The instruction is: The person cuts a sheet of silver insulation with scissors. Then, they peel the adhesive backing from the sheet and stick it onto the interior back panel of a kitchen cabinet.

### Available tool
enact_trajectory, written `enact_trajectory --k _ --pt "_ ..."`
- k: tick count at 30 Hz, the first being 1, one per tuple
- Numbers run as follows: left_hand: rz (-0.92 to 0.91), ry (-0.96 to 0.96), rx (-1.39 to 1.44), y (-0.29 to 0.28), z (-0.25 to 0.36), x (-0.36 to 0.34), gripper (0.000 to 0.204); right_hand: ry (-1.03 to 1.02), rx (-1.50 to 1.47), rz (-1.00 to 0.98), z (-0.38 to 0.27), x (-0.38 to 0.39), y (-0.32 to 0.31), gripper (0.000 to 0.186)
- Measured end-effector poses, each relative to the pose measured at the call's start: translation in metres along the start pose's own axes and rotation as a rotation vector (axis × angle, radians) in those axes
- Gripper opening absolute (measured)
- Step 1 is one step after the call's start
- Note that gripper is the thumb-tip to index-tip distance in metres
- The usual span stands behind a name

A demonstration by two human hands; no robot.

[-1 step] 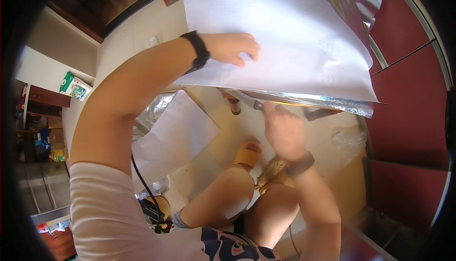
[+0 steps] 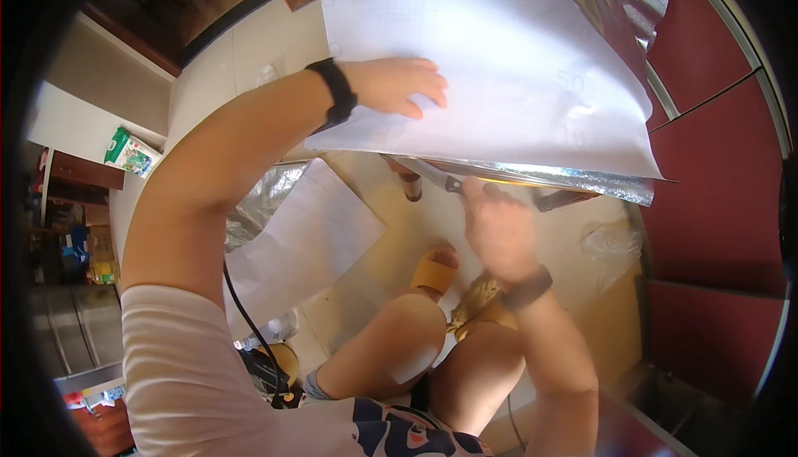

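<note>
Perhaps the knife [image 2: 432,174] clamped in my right hand [image 2: 500,228] tears the white sheet [image 2: 507,66] if my splayed left hand [image 2: 397,85] slips.

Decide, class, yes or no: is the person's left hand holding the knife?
No, the right hand grips the knife, while the left hand is spread over the white sheet.

A large white sheet [image 2: 499,58], silver underneath, lies over the counter [image 2: 410,187] in front of me, upper centre to upper right, and hides its top; I see only wooden legs, mid-frame. They stand on the pale tiled floor [image 2: 401,234]. Also on the floor I have a smaller sheet [image 2: 307,233] left of centre, crumpled clear plastic [image 2: 611,245] at right, and my yellow slipper [image 2: 432,277] just below centre.
</note>
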State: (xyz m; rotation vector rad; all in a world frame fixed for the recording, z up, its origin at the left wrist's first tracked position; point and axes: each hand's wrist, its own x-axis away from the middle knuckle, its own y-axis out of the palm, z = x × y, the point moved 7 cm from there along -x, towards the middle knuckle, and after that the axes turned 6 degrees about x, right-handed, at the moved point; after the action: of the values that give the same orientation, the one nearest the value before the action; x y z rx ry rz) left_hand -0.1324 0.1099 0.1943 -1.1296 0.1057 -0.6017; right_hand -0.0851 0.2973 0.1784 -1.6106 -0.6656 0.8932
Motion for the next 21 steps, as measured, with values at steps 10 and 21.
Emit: enact_trajectory --k 10,21 --pt "0.106 -0.032 -0.065 0.018 -0.007 0.003 0.054 0.076 -0.078 -0.020 0.043 0.002 -0.023 0.016" --pt "0.114 -0.012 -0.060 0.013 -0.006 0.025 0.047 0.028 -0.170 0.007 0.009 0.001 -0.017 0.017"
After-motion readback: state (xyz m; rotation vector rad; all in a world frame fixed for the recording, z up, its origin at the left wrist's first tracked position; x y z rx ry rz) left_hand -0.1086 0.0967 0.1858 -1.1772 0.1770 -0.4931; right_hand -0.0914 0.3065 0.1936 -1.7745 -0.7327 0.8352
